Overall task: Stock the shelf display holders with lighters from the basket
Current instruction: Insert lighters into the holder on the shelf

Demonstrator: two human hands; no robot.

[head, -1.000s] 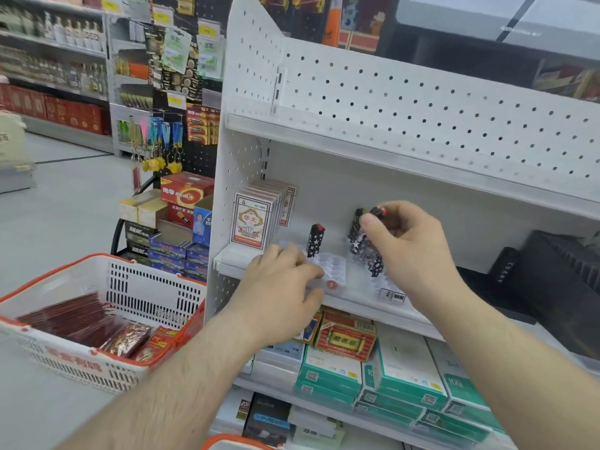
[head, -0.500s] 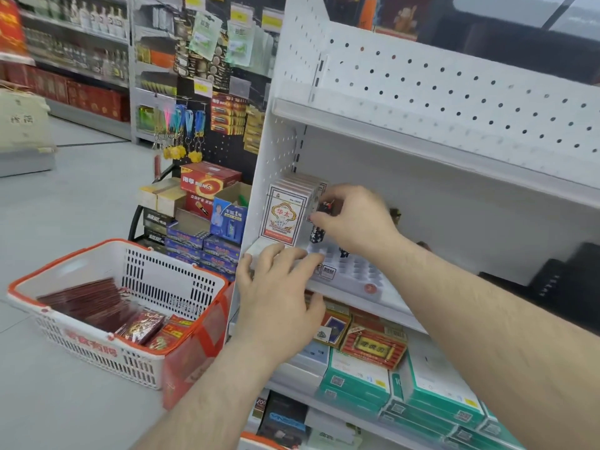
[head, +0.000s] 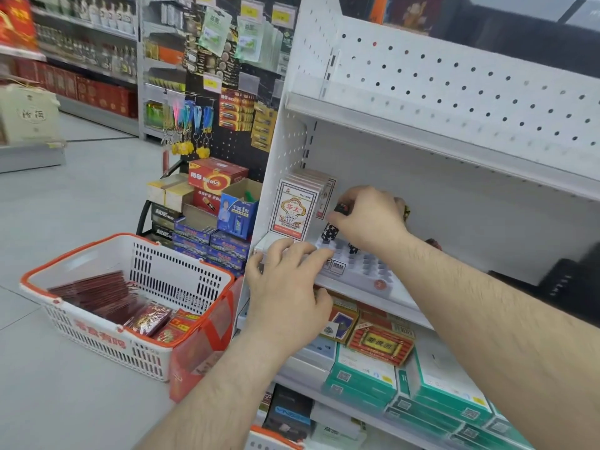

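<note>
Lighter [head: 330,229] upright in holder [head: 360,271], pinched by right hand [head: 370,219].

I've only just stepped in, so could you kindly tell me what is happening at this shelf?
A person is stocking lighters into a white slotted display holder on the middle shelf. The right hand pinches a black star-patterned lighter, standing upright at the holder's back left corner, beside a white playing-card box. The left hand rests with fingers flat on the holder's front edge, apparently steadying it. Most slots look unfilled. A white and orange plastic basket sits on the floor to the left.
</note>
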